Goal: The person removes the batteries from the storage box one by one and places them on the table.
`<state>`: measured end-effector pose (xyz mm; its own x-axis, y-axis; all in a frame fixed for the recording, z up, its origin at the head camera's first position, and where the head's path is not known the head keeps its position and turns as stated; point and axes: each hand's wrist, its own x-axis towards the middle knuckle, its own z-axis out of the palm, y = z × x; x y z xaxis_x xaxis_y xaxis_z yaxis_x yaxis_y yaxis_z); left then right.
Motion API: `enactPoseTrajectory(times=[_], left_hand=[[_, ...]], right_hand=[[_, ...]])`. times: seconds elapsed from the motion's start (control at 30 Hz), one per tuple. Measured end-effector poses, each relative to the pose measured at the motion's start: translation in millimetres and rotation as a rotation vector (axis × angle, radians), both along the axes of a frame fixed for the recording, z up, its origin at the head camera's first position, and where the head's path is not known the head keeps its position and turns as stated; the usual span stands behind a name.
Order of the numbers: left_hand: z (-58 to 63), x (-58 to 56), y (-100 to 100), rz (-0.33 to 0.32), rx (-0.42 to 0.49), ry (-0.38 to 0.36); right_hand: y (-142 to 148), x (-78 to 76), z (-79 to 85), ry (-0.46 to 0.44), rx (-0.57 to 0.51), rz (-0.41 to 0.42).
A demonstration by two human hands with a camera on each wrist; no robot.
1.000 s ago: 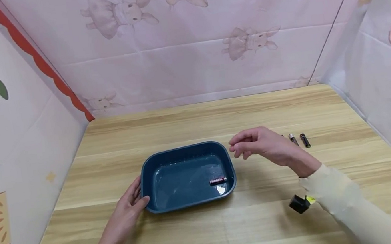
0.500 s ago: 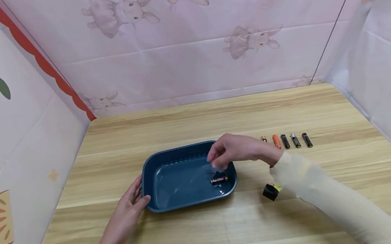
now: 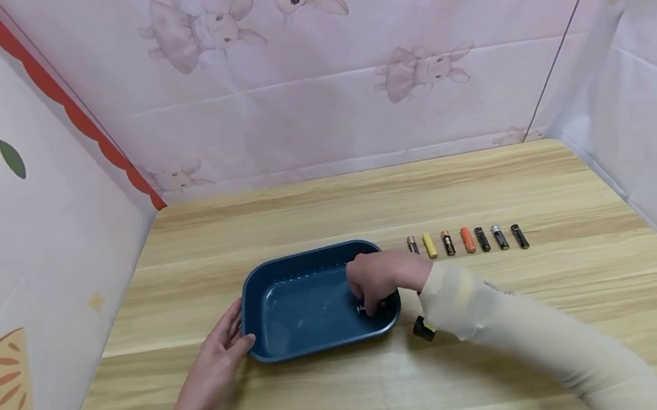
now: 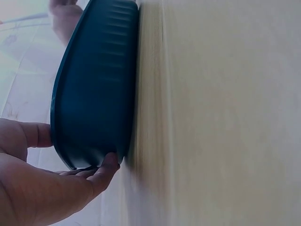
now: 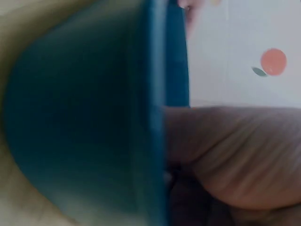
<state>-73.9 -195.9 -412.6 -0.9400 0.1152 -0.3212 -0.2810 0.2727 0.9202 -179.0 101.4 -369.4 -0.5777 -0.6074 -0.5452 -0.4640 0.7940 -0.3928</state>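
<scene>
A dark blue plastic basin rests on the wooden table. My left hand grips its left end, the thumb at the rim and the fingers against the outer wall, as the left wrist view shows. Reaching over the right rim, my right hand has its fingers down inside, pinching a small dark battery near the basin's floor. Only the battery's ends peek out beside the fingers. In the right wrist view the basin's wall hides the fingertips of the right hand.
Several batteries lie in a row right of the basin, among them a yellow battery and an orange battery. The black wrist camera hangs under the right sleeve. Printed cloth walls enclose the table's back and sides.
My right hand has moved left and down from beside the rim into the basin, onto the battery. The row of batteries has come fully into view. My left hand stays on the basin.
</scene>
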Motion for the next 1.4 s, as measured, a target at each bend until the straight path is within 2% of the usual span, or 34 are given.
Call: enactPoseTrajectory(times=[0.13, 0.27, 0.47, 0.63, 0.73, 0.83, 0.97, 1.2, 1.4], left_hand=[[-1.7, 0.6, 1, 0.005, -0.013, -0.018], [-3.1, 0.7, 1, 0.003, -0.006, -0.016], [-3.7, 0.6, 2, 0.004, 0.001, -0.019], [-2.5, -0.6, 3, -0.004, 0.002, -0.012], [-2.1, -1.6, 3, -0.012, -0.001, -0.004], [-1.6, -2.7, 3, -0.015, -0.007, -0.003], [-0.1, -3.3, 4, -0.01, -0.015, -0.012], [-0.2, -1.9, 4, -0.008, 0.001, -0.014], [-0.4, -2.2, 2, -0.002, -0.016, -0.017]], right_hand=[[-8, 2.1, -11.7, 0.024, 0.038, -0.011], [-11, -3.4, -22.8, 0.011, -0.062, -0.001], [-10, -13.1, -32.1, -0.057, -0.296, -0.011], [-6, -17.2, -36.5, -0.178, -0.591, -0.043], [-2, -18.4, -35.3, -0.226, -0.731, -0.068], [3, -18.5, -29.9, -0.269, -0.827, -0.123], [12, -17.8, -20.8, -0.331, -0.949, -0.235], [40, -16.8, -6.2, -0.378, -1.145, -0.36], [68, -16.8, 4.7, -0.404, -1.291, -0.519]])
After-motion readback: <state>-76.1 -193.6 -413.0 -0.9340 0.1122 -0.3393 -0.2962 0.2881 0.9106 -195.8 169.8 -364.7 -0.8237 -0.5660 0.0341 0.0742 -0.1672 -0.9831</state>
